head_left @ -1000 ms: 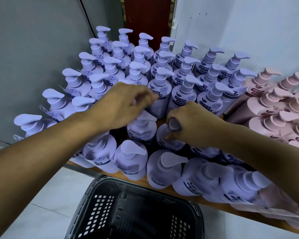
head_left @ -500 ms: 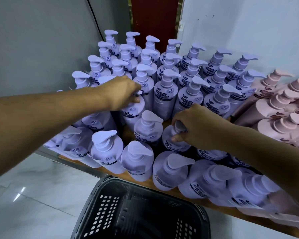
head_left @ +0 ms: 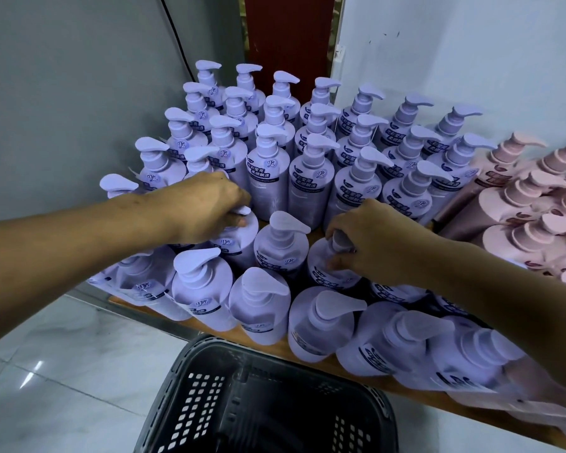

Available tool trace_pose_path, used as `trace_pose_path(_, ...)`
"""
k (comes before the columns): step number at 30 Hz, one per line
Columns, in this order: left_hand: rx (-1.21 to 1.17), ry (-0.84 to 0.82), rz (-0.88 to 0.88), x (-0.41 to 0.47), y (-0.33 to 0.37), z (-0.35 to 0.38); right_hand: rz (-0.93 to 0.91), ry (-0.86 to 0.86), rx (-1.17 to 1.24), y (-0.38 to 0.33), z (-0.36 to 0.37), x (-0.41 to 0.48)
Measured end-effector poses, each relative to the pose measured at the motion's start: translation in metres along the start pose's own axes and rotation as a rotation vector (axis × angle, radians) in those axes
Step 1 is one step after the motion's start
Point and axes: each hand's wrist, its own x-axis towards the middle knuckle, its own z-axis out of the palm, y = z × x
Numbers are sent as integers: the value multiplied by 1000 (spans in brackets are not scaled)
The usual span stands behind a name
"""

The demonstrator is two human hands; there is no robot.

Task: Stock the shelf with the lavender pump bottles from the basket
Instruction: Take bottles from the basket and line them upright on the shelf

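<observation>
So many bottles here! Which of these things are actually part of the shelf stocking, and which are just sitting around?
Part of the job:
- lavender pump bottles, crowding the shelf
- wooden shelf
- black basket, below the shelf edge
- left hand, gripping one bottle's pump
- right hand, closed round another bottle's neck

Just there:
- pink pump bottles, at the right
- red door, behind

The lavender pump bottles [head_left: 276, 178] are pale purple all over, pumps included, with dark navy label bands carrying white characters. To the right of the right hand's fingers [head_left: 343, 256], the pink pump bottles [head_left: 517, 204] are dusty pink with brown print. Below both hands, the basket [head_left: 265, 403] is black, its walls pierced by square-hole grids.
</observation>
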Motion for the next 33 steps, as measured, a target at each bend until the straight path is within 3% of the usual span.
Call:
trace_pose_path(6, -81, -171, -82, 6, -6, -16, 0, -59, 42, 5, 1, 0)
trace_pose_path(9, -342, 34, -216, 19, -6, -29, 70, -131, 145, 9, -17, 7)
trace_pose_path(11, -462, 245, -267, 38, -10, -31, 109, -8, 241, 12, -23, 20)
trace_pose_path(13, -475, 365, -327, 60, -12, -30, 135, 223, 264, 16, -24, 39)
trace_pose_path(17, -375, 416, -363, 94, -23, -21, 156, 503, 299, 21, -26, 74)
trace_pose_path(19, -353, 305, -322, 104, -29, -14, 202, 505, 192, 26, -27, 93)
trace_pose_path(23, -212, 135, -254, 118, -34, -2, 260, 309, -33, 27, -22, 115)
trace_pose_path(25, -220, 204, -255, 119, -35, -3, 197, 384, -28, 20, -25, 113)
trace_pose_path(27, -261, 377, -257, 113, -32, -12, 68, 535, 89, 4, -28, 105)
trace_pose_path(28, -292, 427, -252, 107, -31, -16, 1, 529, 169, -6, -29, 100)
trace_pose_path(30, -363, 305, -198, 89, -29, -29, -84, 345, 223, -25, -26, 87)
trace_pose_path(33, -423, -183, -41, 51, -20, -49, -70, 45, 220, -42, -18, 71)
